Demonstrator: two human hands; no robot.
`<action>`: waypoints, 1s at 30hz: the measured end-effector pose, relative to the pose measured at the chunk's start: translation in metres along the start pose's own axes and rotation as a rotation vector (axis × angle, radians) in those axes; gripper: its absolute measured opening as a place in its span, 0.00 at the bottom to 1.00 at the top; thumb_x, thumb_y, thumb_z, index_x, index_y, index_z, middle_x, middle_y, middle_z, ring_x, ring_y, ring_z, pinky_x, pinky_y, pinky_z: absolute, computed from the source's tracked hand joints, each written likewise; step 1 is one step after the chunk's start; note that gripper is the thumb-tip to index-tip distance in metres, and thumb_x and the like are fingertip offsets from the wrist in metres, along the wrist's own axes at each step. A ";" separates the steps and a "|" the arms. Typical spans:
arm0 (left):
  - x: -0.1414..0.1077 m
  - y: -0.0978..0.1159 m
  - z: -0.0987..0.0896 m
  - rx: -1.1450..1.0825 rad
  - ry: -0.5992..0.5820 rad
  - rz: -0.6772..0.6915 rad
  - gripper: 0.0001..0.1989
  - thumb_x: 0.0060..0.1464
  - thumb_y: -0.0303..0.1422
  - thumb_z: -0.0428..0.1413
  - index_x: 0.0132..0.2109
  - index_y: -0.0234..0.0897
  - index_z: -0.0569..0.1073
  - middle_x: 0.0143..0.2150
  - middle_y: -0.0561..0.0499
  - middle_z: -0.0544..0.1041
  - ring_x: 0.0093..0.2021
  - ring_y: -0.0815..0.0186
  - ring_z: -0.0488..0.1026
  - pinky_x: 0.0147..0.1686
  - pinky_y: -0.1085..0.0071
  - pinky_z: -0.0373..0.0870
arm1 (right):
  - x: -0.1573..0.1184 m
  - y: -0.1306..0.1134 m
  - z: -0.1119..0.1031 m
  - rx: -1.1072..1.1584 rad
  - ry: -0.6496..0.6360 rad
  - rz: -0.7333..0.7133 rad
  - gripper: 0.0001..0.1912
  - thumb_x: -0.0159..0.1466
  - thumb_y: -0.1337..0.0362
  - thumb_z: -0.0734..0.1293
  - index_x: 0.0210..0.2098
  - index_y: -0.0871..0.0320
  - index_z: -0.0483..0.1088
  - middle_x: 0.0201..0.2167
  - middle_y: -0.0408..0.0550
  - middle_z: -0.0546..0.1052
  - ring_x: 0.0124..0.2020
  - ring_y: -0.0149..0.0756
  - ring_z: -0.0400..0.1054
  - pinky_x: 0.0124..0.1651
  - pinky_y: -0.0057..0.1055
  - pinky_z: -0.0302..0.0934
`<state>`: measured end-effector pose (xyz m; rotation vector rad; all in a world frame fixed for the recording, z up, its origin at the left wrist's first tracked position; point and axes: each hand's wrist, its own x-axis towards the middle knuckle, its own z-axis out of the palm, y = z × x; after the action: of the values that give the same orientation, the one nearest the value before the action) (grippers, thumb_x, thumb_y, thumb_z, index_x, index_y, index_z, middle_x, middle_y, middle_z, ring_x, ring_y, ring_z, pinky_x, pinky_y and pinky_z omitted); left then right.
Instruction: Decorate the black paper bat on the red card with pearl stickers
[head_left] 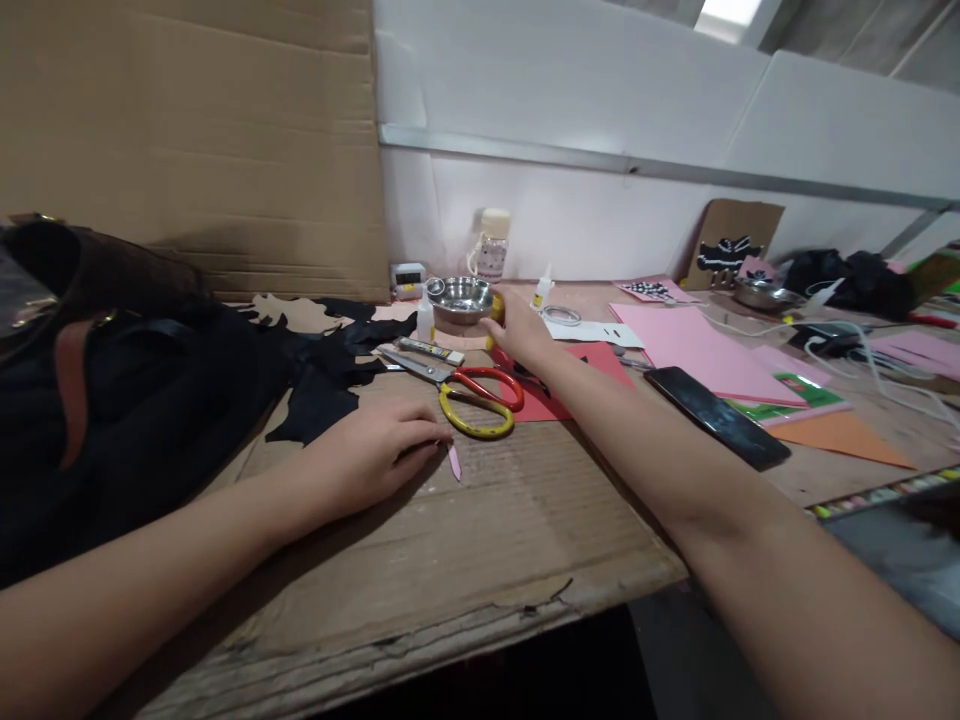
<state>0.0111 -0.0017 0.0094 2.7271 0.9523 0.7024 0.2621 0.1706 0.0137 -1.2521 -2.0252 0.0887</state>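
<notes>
My left hand (pixel 382 440) rests on the cardboard with its fingers closed; a narrow pink paper strip (pixel 454 463) sticks out from the fingertips. Just beyond lie scissors (pixel 480 400) with one red and one yellow handle, their blades pointing left. My right hand (pixel 521 328) reaches forward beside a shiny metal bowl (pixel 461 298). Its thumb and fingers are around a small yellow object (pixel 497 306), mostly covered, whose kind I cannot make out. Near the bowl are a white glue bottle (pixel 425 318) and a white tube-like marker (pixel 431 350). Red paper (pixel 536 402) lies partly under my right forearm.
Black scraps (pixel 322 385) and a dark bag (pixel 112 400) fill the left. A cup (pixel 493 245) and another glue bottle (pixel 543 288) stand at the back. On the right are pink sheets (pixel 697 350), a phone (pixel 716 415) and white cables (pixel 870 350). The cardboard edge (pixel 420 655) is in front.
</notes>
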 end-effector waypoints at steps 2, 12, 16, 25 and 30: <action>-0.001 0.002 0.000 0.017 -0.013 0.039 0.14 0.69 0.30 0.52 0.50 0.41 0.83 0.47 0.46 0.83 0.45 0.60 0.79 0.49 0.65 0.75 | 0.003 -0.003 -0.003 -0.006 0.032 0.002 0.30 0.67 0.65 0.72 0.66 0.59 0.64 0.63 0.64 0.71 0.60 0.58 0.70 0.62 0.54 0.65; 0.002 -0.002 -0.005 0.114 -0.064 0.123 0.15 0.70 0.32 0.52 0.49 0.41 0.85 0.45 0.45 0.83 0.44 0.59 0.78 0.44 0.65 0.74 | -0.054 -0.058 -0.067 0.147 -0.094 -0.233 0.11 0.73 0.61 0.64 0.35 0.56 0.75 0.33 0.47 0.78 0.37 0.39 0.72 0.45 0.37 0.66; 0.003 -0.002 -0.008 0.106 -0.071 0.144 0.15 0.70 0.31 0.52 0.48 0.42 0.85 0.46 0.46 0.83 0.44 0.60 0.78 0.45 0.65 0.73 | -0.117 -0.076 -0.082 0.155 -0.478 -0.507 0.07 0.71 0.61 0.68 0.41 0.56 0.78 0.37 0.48 0.80 0.38 0.38 0.73 0.42 0.33 0.65; 0.004 -0.008 -0.009 0.004 -0.076 0.126 0.14 0.68 0.34 0.54 0.47 0.46 0.86 0.46 0.48 0.82 0.45 0.60 0.77 0.47 0.65 0.71 | -0.126 -0.082 -0.057 0.289 -0.665 -0.480 0.03 0.71 0.68 0.70 0.44 0.56 0.77 0.41 0.46 0.81 0.40 0.35 0.75 0.44 0.30 0.65; 0.003 -0.010 -0.005 0.022 -0.050 0.158 0.14 0.68 0.34 0.54 0.47 0.46 0.85 0.46 0.48 0.81 0.46 0.59 0.77 0.45 0.65 0.70 | -0.130 -0.089 -0.055 0.280 -0.608 -0.429 0.03 0.68 0.70 0.72 0.41 0.57 0.75 0.36 0.43 0.80 0.35 0.32 0.73 0.39 0.27 0.63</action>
<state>0.0056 0.0080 0.0118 2.8484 0.7454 0.6499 0.2617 0.0040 0.0191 -0.6330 -2.6395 0.5833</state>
